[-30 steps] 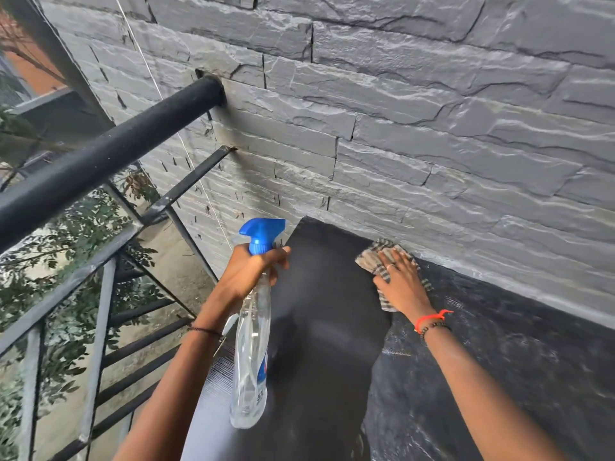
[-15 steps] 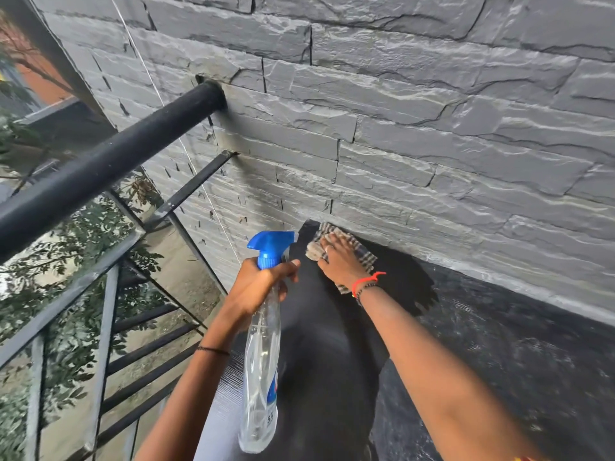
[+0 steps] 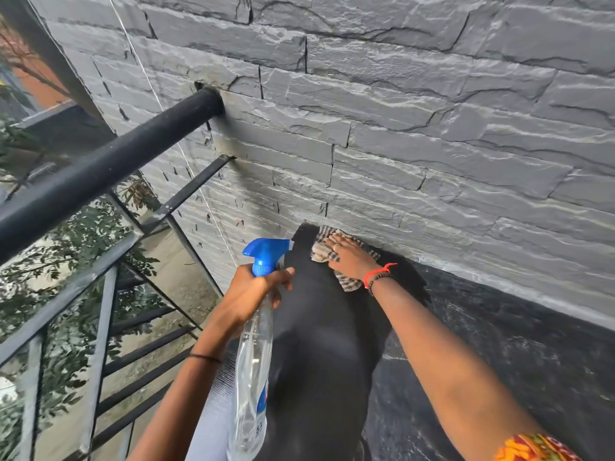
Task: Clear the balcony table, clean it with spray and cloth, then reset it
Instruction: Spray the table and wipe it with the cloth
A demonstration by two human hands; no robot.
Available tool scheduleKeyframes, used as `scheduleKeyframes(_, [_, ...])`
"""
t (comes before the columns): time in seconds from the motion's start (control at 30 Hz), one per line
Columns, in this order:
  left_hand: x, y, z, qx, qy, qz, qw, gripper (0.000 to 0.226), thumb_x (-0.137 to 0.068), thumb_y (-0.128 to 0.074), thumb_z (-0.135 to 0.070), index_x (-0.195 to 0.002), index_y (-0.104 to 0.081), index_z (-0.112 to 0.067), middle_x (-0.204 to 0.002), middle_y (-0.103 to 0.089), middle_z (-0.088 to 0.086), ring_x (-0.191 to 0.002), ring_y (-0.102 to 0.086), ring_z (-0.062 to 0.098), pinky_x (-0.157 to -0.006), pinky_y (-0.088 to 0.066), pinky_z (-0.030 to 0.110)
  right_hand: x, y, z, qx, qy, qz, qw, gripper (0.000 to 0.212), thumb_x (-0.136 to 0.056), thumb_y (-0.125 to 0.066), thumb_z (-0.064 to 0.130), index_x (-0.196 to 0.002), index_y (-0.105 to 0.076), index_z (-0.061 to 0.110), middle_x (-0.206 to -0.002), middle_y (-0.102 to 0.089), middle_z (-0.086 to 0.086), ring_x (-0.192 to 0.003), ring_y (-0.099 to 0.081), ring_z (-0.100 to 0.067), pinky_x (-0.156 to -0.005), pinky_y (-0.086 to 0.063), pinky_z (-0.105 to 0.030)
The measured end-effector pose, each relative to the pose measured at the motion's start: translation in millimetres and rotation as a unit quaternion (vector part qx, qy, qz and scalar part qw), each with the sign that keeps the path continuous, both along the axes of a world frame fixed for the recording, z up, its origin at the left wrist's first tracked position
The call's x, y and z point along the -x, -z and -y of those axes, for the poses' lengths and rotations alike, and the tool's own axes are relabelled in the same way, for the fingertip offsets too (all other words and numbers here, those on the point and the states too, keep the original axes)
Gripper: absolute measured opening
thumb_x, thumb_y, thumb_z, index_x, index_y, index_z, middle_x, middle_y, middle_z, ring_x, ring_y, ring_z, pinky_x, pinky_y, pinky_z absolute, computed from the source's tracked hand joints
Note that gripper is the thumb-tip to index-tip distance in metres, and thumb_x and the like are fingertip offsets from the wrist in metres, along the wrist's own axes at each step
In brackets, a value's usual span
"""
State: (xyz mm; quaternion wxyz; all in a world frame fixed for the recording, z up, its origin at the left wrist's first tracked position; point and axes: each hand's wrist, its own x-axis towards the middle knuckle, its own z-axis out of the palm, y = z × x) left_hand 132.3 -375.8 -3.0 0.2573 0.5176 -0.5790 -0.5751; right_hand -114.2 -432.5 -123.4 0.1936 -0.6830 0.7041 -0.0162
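Head view:
- Left hand (image 3: pixel 253 294): fingers wrapped round the neck of a clear spray bottle (image 3: pixel 253 377), just under its blue trigger head (image 3: pixel 266 254).
- Bottle long axis: base toward camera, head toward the stone wall (image 3: pixel 432 128), held above the bench's (image 3: pixel 499 377) left edge.
- Label: blue, only a fragment in view, digits too blurred to read.
- Right hand (image 3: pixel 349 257): fingers straight, pressed flat on a checked cloth (image 3: pixel 321 252).
- Cloth lies at the bench's far left corner, against the wall.
- Black railing (image 3: pixel 100 168) on the left.
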Motion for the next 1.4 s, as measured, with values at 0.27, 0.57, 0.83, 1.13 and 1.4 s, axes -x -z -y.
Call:
scheduleKeyframes(0.27, [23.2,-5.7,-36.6,-0.014,0.035,-0.024,0.999,0.018,-0.086,-0.067,-0.016,-0.072,-0.059,-0.008,-0.063,-0.064,0.002,-0.039,-0.044,0.010,-0.046,-0.039,0.014,94.0,0.8,-110.3,0.035,0.083,0.037,0.995,0.057,-0.090,-0.052,-0.001,-0.144,-0.038,0.012,-0.156,-0.027,-0.009,-0.145,-0.024,-0.018,-0.121,-0.015,-0.031])
scheduleKeyframes(0.57, [60.4,9.4,-115.3,-0.069,0.123,0.001,0.990,0.019,-0.085,-0.067,-0.022,-0.069,-0.063,-0.012,-0.072,-0.070,0.007,-0.045,-0.048,0.015,-0.055,-0.043,0.022,157.6,-2.9,-199.0,0.041,0.186,0.012,0.982,0.052,-0.087,-0.049,-0.011,-0.138,-0.044,0.000,-0.150,-0.034,-0.019,-0.143,-0.027,-0.027,-0.118,-0.013,-0.028])
scheduleKeyframes(0.83, [87.6,17.2,-174.0,-0.091,0.152,0.013,0.984,0.021,-0.085,-0.066,-0.025,-0.066,-0.064,-0.015,-0.073,-0.072,0.007,-0.043,-0.049,0.012,-0.058,-0.041,0.022,195.2,-3.4,-284.3,0.001,0.215,-0.049,0.975,0.054,-0.090,-0.047,-0.002,-0.143,-0.038,0.005,-0.154,-0.026,-0.017,-0.145,-0.023,-0.026,-0.120,-0.012,-0.029])
scheduleKeyframes(1.13, [110.2,18.7,-201.8,-0.064,0.156,0.009,0.986,0.025,-0.083,-0.067,-0.031,-0.063,-0.065,-0.017,-0.077,-0.071,0.016,-0.044,-0.052,0.015,-0.061,-0.044,0.024,194.0,-3.8,-287.4,-0.021,0.238,-0.053,0.970,0.058,-0.095,-0.042,0.000,-0.149,-0.020,0.003,-0.158,-0.017,-0.016,-0.147,-0.015,-0.024,-0.112,-0.005,-0.017])
scheduleKeyframes(1.4, [116.1,15.7,-205.1,-0.058,0.058,0.057,0.995,0.029,-0.083,-0.069,-0.025,-0.061,-0.059,-0.010,-0.047,-0.057,0.000,-0.041,-0.051,0.011,-0.054,-0.043,0.022,197.1,-8.7,-286.3,-0.038,0.225,-0.060,0.972,0.058,-0.096,-0.043,0.005,-0.149,-0.020,0.005,-0.158,-0.013,-0.017,-0.148,-0.014,-0.025,-0.119,-0.009,-0.025])
